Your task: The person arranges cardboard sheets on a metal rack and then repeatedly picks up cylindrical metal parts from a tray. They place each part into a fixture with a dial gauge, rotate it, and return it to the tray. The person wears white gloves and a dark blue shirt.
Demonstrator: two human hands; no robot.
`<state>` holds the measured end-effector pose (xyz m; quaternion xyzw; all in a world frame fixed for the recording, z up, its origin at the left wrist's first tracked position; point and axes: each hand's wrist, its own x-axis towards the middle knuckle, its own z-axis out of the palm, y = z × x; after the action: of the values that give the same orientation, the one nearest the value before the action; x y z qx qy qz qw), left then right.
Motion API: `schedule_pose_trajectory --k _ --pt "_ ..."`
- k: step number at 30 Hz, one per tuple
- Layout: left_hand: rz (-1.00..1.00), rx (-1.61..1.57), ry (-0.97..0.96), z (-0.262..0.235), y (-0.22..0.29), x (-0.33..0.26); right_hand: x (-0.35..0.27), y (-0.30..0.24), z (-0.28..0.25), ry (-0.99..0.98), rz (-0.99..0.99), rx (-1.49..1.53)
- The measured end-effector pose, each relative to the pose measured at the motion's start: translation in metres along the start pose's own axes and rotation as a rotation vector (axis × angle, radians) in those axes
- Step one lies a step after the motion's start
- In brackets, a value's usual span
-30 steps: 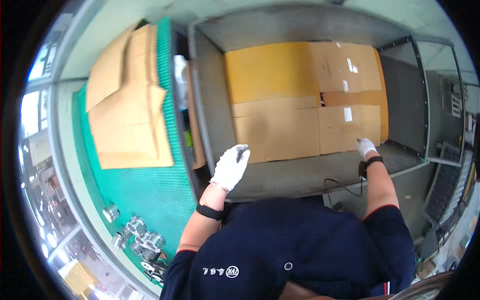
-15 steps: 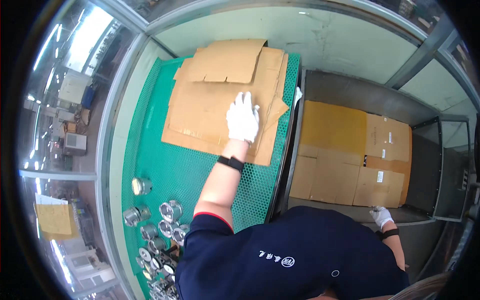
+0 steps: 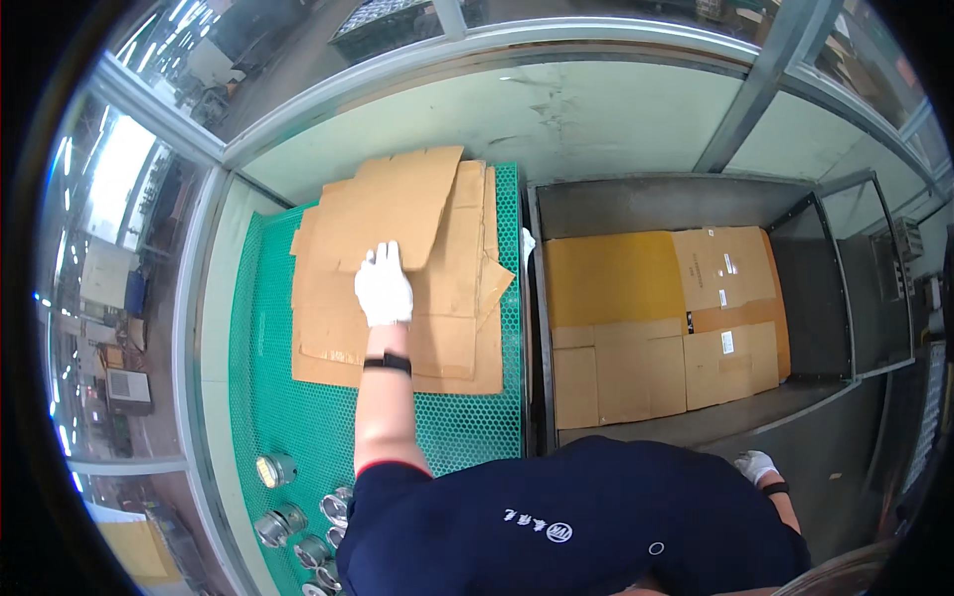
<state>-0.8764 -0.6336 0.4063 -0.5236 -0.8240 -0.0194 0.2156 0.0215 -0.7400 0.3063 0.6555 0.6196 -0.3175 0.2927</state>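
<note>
My left hand (image 3: pixel 385 286), in a white glove, lies on the near edge of a loose cardboard sheet (image 3: pixel 383 204). Its fingers are stretched out over the sheet; the thumb is hidden. Beneath that sheet is a stack of flat cardboard (image 3: pixel 333 343) on a green perforated mat (image 3: pixel 452 427). My right hand (image 3: pixel 755 465), also gloved in white, hangs low beside the near side of a grey metal bin (image 3: pixel 810 402). Its fingers are loosely bent and apart, with nothing seen in them.
Flattened cardboard pieces (image 3: pixel 636 372) cover the bin's inside to the right of the mat. Several round metal parts (image 3: pixel 281 524) stand at the mat's near left. A pale wall panel (image 3: pixel 586 114) and framed windows close off the far side and left.
The view has shifted, with the stack lower and further left. My left hand has reached onto the loose sheet, whose near edge now lies closer to me across the stack.
</note>
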Motion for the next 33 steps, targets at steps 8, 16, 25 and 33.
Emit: schedule_pose_trajectory --k 8,16,25,33 --pt "-0.054 -0.281 -0.522 -0.092 0.041 -0.155 0.059 -0.057 -0.055 0.091 -0.238 -0.285" --pt "-0.003 -1.397 0.044 -0.334 0.133 -0.148 0.06 -0.115 -0.128 0.141 -0.356 -0.203" --pt "0.761 -1.213 0.363 -0.516 0.214 -0.217 0.076 -0.05 -0.112 -0.122 -0.454 -0.329" --pt "0.649 -1.1 0.284 -0.571 0.262 -0.306 0.158 0.01 -0.122 -0.163 -0.739 -0.814"
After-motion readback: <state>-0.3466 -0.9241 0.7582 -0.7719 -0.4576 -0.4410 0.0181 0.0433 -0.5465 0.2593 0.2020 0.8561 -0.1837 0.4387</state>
